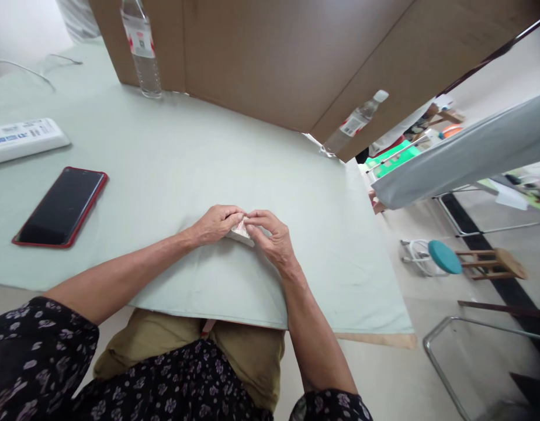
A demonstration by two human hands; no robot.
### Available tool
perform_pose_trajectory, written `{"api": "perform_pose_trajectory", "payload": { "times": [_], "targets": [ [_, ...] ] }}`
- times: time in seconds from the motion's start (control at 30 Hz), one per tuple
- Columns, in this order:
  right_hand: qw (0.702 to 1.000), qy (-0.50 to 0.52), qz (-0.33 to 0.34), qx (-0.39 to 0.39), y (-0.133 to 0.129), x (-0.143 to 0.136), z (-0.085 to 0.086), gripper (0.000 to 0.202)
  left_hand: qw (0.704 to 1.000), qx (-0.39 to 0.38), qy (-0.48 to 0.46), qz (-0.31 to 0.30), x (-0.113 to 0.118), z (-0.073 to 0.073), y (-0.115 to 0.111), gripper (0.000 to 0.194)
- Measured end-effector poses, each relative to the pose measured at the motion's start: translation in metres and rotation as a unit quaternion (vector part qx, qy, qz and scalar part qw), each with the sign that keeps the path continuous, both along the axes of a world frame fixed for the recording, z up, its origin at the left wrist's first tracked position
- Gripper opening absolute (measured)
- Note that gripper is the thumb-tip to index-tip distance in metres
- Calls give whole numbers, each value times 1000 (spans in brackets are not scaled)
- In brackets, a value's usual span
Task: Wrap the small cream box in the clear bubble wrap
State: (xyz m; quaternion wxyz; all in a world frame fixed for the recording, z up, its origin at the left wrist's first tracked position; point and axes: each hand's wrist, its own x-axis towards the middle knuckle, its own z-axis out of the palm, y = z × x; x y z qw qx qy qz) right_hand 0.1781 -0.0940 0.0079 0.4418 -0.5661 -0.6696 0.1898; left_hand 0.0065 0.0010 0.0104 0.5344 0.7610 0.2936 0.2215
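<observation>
Head view, single frame, catalogued from near to far.

Item 1: left hand (pixel 217 224) and right hand (pixel 270 235), meeting at the near middle of the counter (pixel 173 169). Both are pinching a small folded paper piece (pixel 241 230); the fingertips of each are closing together on it from opposite sides. The piece is lying flat or nearly flat on the pale green cloth (pixel 296 193), mostly hidden by the fingers, so its exact shape cannot be told.

Item 2: phone (pixel 62 207), red-edged, screen dark, lying well apart to the left.

Item 3: white flat packet (pixel 24 138), far left.

Item 4: two clear water bottles, one (pixel 141 49) standing at the far left, one (pixel 353 124) at the far right edge, both beside a brown board (pixel 296 58).

Item 5: stool with a teal seat (pixel 445 257) on the floor to the right.

Risks, as judged: the piece is small and the grips are crowding each other, so a crease may be going in crooked or the paper tearing under uneven pull. The cloth is overhanging the near edge; a dragging forearm may be bunching it and shifting the work. The right-hand bottle, close to the counter's edge, looks liable to topple if the cloth is tugged.
</observation>
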Motion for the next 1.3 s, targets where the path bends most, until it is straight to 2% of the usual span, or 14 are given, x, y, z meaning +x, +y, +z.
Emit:
{"api": "perform_pose_trajectory", "payload": {
  "times": [0.1,0.2,0.37,0.47,0.77,1.0,1.13,1.3],
  "targets": [
    [995,-99,21,19,-4,5,-2,26,1000,0,1,10,0,1,0,41],
    [980,-195,6,35,-5,6,-6,36,1000,-5,-2,27,0,1,1,39],
    [964,-257,-28,65,-5,3,-9,25,997,-71,-17,36,-1,1,3,38],
    [959,-269,-33,85,-4,2,-9,23,993,-99,-31,47,0,0,4,33],
    [954,-290,-36,59,-7,-9,-7,20,992,-76,-28,97,1,1,-1,23],
    [958,-276,-59,61,-9,-9,-11,38,992,-69,-31,104,2,2,-3,23],
    [958,-277,-48,59,-5,-8,-12,33,991,-83,-30,100,3,3,-2,26],
    [972,-220,-49,72,-4,-7,-14,30,990,-106,-25,84,1,7,0,27]
  ]
}}
